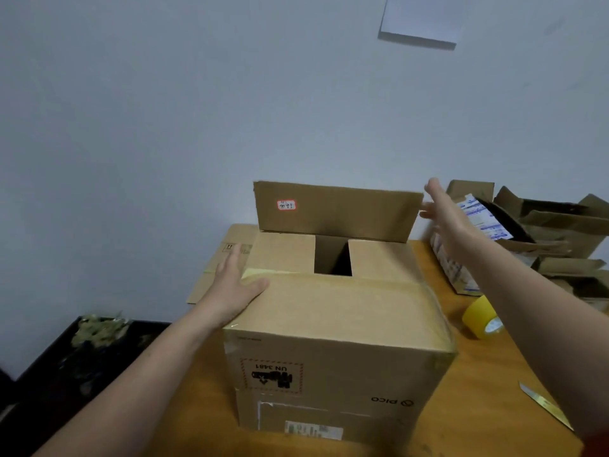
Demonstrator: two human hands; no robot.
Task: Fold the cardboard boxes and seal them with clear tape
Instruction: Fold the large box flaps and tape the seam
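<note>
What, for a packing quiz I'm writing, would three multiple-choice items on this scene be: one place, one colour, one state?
1. Where is the tape roll relative to the box?
A) on top of it
B) on the table, to its right
C) inside it

2. What colour borders the sticker on the far flap?
A) red
B) blue
C) green

3. How does the far flap stand?
A) folded flat
B) upright
C) torn off

Answers: B, the roll lies on the wood beside the box; A, the sticker's rim is red; B, the flap rises above the open gap.
</note>
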